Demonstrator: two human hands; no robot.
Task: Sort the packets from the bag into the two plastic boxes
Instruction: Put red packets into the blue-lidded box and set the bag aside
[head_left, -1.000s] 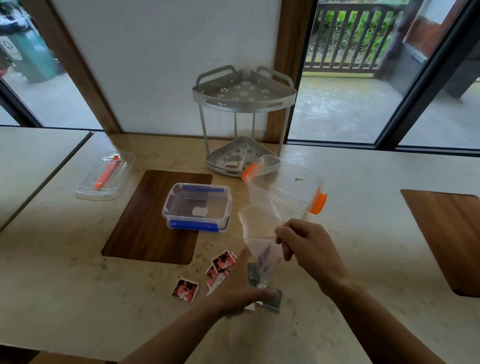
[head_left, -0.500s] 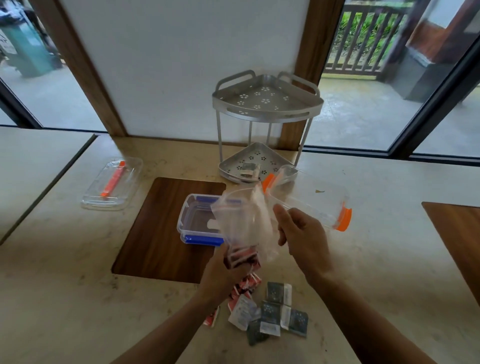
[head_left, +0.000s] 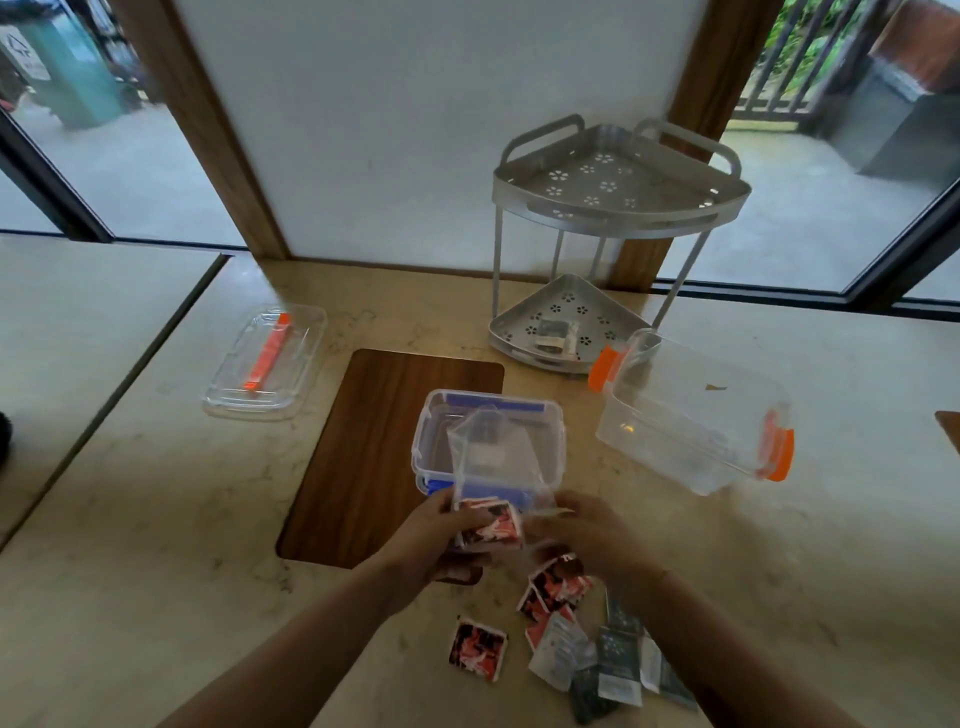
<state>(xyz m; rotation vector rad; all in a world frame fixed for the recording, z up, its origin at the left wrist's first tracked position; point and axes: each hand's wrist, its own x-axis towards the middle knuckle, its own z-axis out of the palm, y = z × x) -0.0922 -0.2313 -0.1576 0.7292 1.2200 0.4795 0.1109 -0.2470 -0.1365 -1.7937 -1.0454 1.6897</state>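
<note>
A clear plastic bag (head_left: 496, 457) is held upside down over the table, in front of the blue-clipped box (head_left: 439, 415). My left hand (head_left: 441, 530) grips its lower end, where red packets (head_left: 493, 527) show through the plastic. My right hand (head_left: 587, 535) holds the bag's other lower corner. Below the hands, red packets (head_left: 477, 648) and dark green packets (head_left: 615, 662) lie loose on the table. The orange-clipped box (head_left: 691, 415) stands open to the right.
A clear lid with an orange clip (head_left: 266, 361) lies at the left. A metal two-tier corner rack (head_left: 613, 244) stands against the wall, with a small packet (head_left: 553, 335) on its lower shelf. A dark wooden inlay (head_left: 374, 447) sits under the blue box.
Both hands have lowered the bag closer to the table, and my view has tilted down. More packets lie on the table than a second ago.
</note>
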